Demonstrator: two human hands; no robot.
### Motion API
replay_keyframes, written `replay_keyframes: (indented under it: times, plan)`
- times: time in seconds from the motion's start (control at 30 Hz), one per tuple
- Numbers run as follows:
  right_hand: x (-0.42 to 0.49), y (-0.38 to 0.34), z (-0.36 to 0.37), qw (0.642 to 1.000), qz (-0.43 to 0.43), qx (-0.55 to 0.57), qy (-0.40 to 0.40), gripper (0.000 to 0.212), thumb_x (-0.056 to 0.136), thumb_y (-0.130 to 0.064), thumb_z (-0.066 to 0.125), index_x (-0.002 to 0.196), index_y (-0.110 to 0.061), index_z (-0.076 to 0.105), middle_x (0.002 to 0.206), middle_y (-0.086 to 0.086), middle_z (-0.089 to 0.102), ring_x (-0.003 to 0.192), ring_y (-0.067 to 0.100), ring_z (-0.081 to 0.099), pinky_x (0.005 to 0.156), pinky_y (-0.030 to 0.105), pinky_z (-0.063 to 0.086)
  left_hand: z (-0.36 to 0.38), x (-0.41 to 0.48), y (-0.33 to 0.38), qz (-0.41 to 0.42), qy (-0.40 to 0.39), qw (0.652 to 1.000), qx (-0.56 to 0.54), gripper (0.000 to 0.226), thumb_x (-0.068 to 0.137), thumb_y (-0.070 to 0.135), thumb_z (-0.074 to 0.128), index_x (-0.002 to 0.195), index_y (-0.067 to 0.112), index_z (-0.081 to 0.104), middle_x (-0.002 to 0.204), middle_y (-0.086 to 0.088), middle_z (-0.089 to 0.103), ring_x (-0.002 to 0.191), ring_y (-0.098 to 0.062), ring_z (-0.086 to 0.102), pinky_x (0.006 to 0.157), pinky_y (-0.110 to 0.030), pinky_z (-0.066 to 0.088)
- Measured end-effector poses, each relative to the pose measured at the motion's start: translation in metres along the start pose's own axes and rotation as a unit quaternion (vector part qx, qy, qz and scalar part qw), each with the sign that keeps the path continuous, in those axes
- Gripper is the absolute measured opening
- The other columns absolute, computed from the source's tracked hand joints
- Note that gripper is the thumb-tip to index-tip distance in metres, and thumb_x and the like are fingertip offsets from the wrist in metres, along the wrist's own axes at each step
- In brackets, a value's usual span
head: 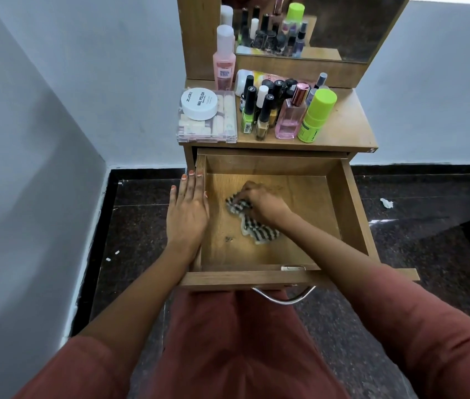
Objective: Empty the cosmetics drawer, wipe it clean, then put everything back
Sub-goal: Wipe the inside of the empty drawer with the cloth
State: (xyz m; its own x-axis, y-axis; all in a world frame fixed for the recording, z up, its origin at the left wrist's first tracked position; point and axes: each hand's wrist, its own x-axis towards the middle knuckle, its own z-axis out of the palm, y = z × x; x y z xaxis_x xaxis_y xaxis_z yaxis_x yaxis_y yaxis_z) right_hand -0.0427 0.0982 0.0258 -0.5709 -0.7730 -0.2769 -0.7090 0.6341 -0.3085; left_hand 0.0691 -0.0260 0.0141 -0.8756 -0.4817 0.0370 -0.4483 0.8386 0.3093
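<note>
The drawer [343, 203] stands pulled out below the bench [349, 125] and holds nothing but the wiping cloth. The emptying step is judged complete: the cosmetics stand on the bench, among them a clear box [207, 128] with a white jar [199, 103] on top, a cluster of nail polish bottles [256, 110], a pink perfume bottle [290, 119], a green bottle [315, 116] and a tall pink bottle [223, 59].

The wiping step is in hand. The right hand [259, 201] is inside the drawer, its fingers curled around a striped cloth [259, 231] and pressing it to the drawer floor near the centre. The left hand [189, 208] lies flat along the left drawer wall, fingers straight and released, steadying the drawer.

A small dark mark [228, 239] shows on the floor near the front left corner, so wiping appears unfinished. Left to do: finish the floor and corners, remove the cloth, then return every item from the bench to the drawer
</note>
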Motion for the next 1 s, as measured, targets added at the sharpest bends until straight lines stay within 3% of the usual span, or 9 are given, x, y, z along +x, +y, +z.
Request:
replay_keyframes:
  times: [0.17,0.37,0.6,0.87,1.0]
  plan:
    - [0.036,-0.033,0.002,0.996,0.047,-0.04,0.065,0.025,0.093,-0.007,0.047,0.114,-0.008,0.059,0.116,0.012,0.062,0.107,0.026,0.058,0.092,0.036,0.049,0.001,0.001,0.0,-0.002,-0.002,1.0,-0.006,0.048,0.1,0.021,0.02,0.146,0.009,0.011,0.155,-0.009,0.012,0.145,-0.019,0.006,0.117,-0.034,0.0]
    - [0.054,-0.054,0.003,0.988,0.084,-0.102,0.075,0.031,0.096,-0.005,0.03,0.124,-0.007,0.044,0.131,0.014,0.048,0.121,0.029,0.046,0.098,0.036,0.037,0.001,0.001,0.0,0.001,0.008,1.0,-0.004,0.048,0.1,0.02,0.021,0.146,0.009,0.012,0.155,-0.01,0.014,0.144,-0.02,0.008,0.117,-0.035,0.003]
    - [0.053,-0.06,0.014,0.981,0.127,-0.091,0.117,0.031,0.093,-0.002,0.037,0.117,-0.006,0.057,0.146,0.013,0.029,0.128,0.033,0.036,0.087,0.038,0.047,0.001,0.0,-0.001,-0.001,0.01,1.0,0.013,0.047,0.1,0.02,0.023,0.145,0.01,0.014,0.154,-0.01,0.017,0.144,-0.021,0.011,0.117,-0.038,0.006]
    - [0.032,-0.017,0.007,0.972,0.171,-0.112,0.112,0.026,0.095,-0.004,0.037,0.115,-0.005,0.055,0.146,0.015,0.028,0.128,0.037,0.035,0.088,0.039,0.046,0.0,-0.001,0.0,-0.009,-0.001,1.0,0.018,0.048,0.101,0.023,0.02,0.146,0.012,0.009,0.155,-0.007,0.012,0.145,-0.019,0.006,0.117,-0.037,0.001]
    - [0.018,0.014,0.003,0.953,0.238,-0.13,0.137,0.03,0.095,-0.003,0.036,0.117,-0.002,0.056,0.141,0.018,0.034,0.124,0.038,0.041,0.084,0.04,0.049,-0.001,-0.002,0.0,-0.006,0.0,1.0,0.012,0.048,0.101,0.022,0.019,0.146,0.011,0.01,0.155,-0.008,0.012,0.145,-0.019,0.006,0.117,-0.036,0.001]
